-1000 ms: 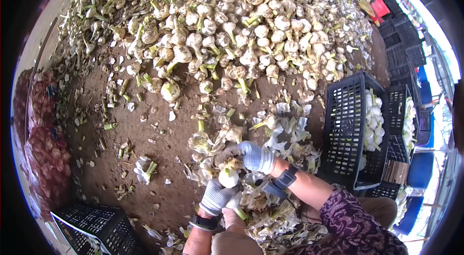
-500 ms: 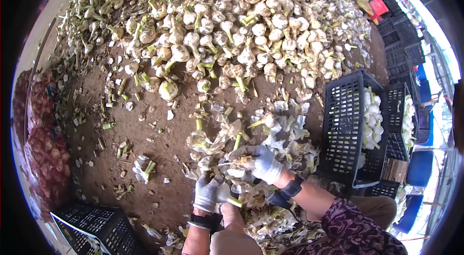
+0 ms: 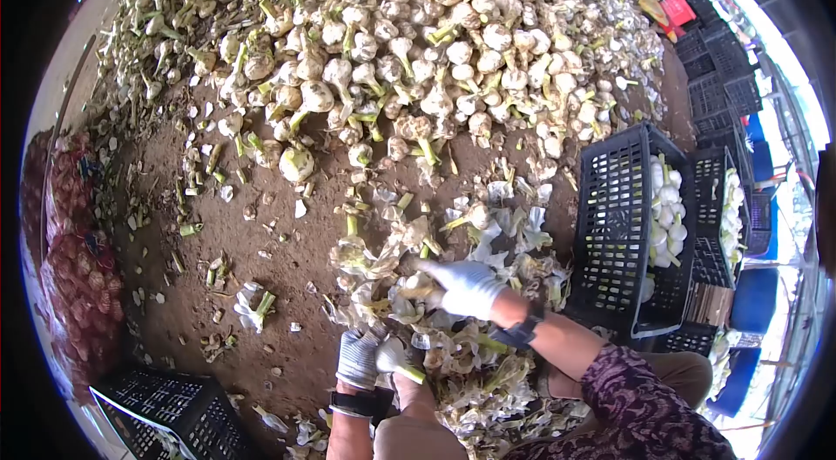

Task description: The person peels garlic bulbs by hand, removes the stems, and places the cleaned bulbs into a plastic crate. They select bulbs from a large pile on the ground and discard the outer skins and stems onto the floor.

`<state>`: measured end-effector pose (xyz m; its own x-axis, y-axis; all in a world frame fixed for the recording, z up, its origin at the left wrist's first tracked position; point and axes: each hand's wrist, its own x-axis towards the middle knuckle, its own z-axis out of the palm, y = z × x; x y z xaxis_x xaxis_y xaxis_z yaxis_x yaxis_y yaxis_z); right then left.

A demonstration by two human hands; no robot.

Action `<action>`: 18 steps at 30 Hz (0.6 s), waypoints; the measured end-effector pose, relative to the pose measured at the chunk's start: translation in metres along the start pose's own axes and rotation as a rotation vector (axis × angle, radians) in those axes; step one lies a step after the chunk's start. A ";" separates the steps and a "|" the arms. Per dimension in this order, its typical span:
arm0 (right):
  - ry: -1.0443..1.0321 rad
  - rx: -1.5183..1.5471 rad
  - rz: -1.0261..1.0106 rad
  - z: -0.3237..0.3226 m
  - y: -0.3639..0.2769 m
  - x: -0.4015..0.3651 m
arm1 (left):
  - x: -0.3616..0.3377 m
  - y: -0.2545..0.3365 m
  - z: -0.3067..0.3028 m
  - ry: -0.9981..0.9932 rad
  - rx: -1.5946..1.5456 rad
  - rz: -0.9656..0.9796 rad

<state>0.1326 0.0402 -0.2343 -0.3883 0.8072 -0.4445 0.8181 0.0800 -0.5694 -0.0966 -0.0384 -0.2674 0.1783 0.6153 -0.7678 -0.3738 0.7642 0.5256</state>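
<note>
My left hand, in a grey-white glove, is closed at the lower middle. Against its right side is a clean white garlic bulb with a green stem pointing down right. My right hand, gloved in white, reaches left over loose garlic skins; its index finger is stretched out, and the other fingers are partly hidden. Beneath its fingertips lie papery husks. A garlic bulb with a green stem rests among the skins just above this hand.
A large garlic heap spreads ahead. On the right stands a black crate with white bulbs, other crates behind it. Red mesh sacks line the left edge. Another black crate is at the lower left.
My right hand has moved slightly down and left, its index finger now extended and the husk it held no longer in its fingers. My left hand and the white bulb have shifted slightly left.
</note>
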 end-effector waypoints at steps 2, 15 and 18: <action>-0.124 -0.201 0.088 0.015 -0.010 0.005 | 0.002 -0.007 -0.004 0.000 0.019 0.007; -0.142 0.293 -0.501 -0.007 -0.013 0.003 | 0.005 0.018 0.007 -0.272 -0.078 0.059; -0.176 0.409 -0.459 -0.010 -0.017 0.004 | 0.003 0.027 0.017 -0.079 -0.032 0.027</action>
<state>0.1215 0.0475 -0.2198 -0.7530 0.6331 -0.1795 0.3373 0.1371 -0.9314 -0.0908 -0.0124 -0.2491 0.2386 0.6500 -0.7215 -0.4084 0.7413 0.5327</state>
